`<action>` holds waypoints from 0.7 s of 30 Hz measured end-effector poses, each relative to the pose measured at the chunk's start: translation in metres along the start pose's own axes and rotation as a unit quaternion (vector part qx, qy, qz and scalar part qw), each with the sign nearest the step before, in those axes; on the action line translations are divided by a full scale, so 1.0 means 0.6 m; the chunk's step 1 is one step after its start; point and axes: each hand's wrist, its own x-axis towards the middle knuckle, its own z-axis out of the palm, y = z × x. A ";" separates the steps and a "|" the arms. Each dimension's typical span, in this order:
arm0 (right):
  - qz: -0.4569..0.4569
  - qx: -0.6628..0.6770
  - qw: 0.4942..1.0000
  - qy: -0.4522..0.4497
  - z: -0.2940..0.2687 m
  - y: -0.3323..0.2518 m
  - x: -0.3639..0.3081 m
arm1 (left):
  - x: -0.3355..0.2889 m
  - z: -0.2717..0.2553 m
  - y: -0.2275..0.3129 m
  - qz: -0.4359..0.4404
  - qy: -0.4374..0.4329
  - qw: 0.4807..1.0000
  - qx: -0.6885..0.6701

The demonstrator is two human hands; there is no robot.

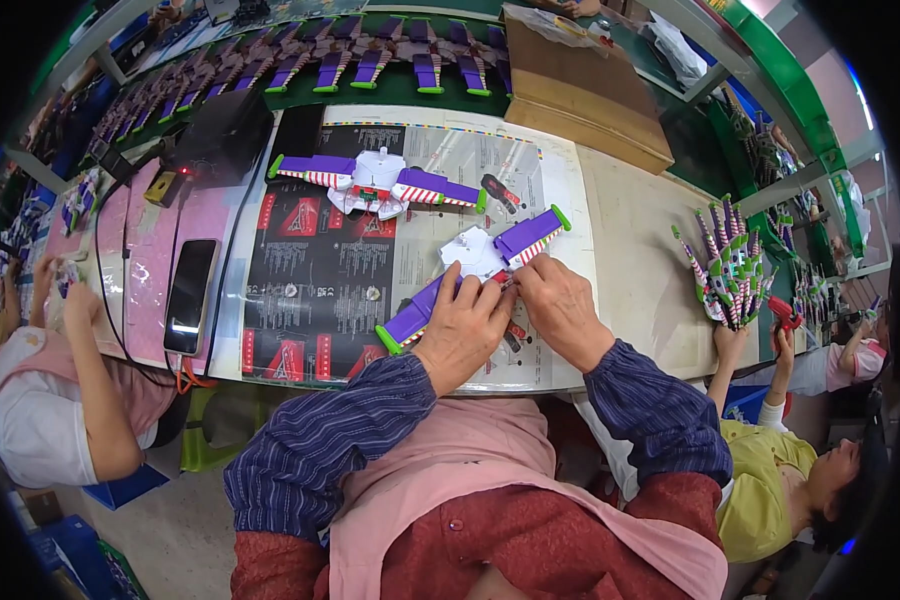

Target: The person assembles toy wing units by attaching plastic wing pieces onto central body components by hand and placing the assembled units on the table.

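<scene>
Crowded factory room, corners lost to the dark fisheye rim. Long worktable [630, 270] under printed sheets, phone [189, 295] at left. Purple-and-white toy wing set [475, 275] near the front edge, middle hidden beneath both hands. Left hand [462, 330] curled, pressing down on it; right hand [562, 308] pinching its striped part. Finished wing set [378, 184] further back.

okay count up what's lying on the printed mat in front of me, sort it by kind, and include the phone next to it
Purple and white toy wing sets: 2, one under the left hand and right hand at, one farther back
Black phone: 1
Total: 3
</scene>
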 end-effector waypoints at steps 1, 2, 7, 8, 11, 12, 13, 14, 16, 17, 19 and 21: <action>0.001 0.004 1.000 -0.008 -0.001 0.001 0.001 | 0.000 0.000 0.000 -0.001 -0.001 1.000 -0.001; 0.002 0.007 1.000 -0.016 0.000 0.003 0.003 | -0.001 0.000 0.000 -0.002 -0.004 1.000 0.007; -0.025 0.042 0.999 -0.020 0.004 0.023 0.001 | 0.001 0.004 -0.001 -0.009 -0.015 1.000 0.015; -0.034 0.046 0.998 -0.013 0.005 0.024 0.000 | 0.001 0.004 -0.001 -0.009 -0.016 1.000 0.018; -0.036 0.041 0.999 0.003 0.009 0.022 -0.002 | 0.002 0.004 -0.001 -0.010 -0.016 1.000 0.019; -0.036 0.041 0.998 0.003 0.010 0.021 -0.003 | 0.001 0.005 -0.001 -0.009 -0.014 1.000 0.018; -0.027 0.041 0.999 0.000 0.011 0.019 -0.004 | 0.001 0.005 -0.001 -0.010 -0.014 1.000 0.018; -0.018 0.040 0.999 -0.002 0.013 0.017 -0.004 | 0.000 0.005 0.000 -0.011 -0.011 1.000 0.016; -0.017 0.041 0.999 0.002 0.016 0.016 -0.005 | 0.000 0.005 0.001 -0.012 -0.007 1.000 0.013; -0.015 0.042 0.999 0.006 0.017 0.016 -0.006 | 0.000 0.005 0.000 -0.015 -0.006 1.000 0.008; -0.010 0.041 0.999 0.002 0.016 0.018 -0.007 | 0.002 0.004 0.000 -0.017 -0.005 1.000 0.003; -0.005 0.040 0.999 -0.003 0.012 0.017 -0.004 | 0.005 0.002 -0.001 -0.021 -0.010 1.000 -0.018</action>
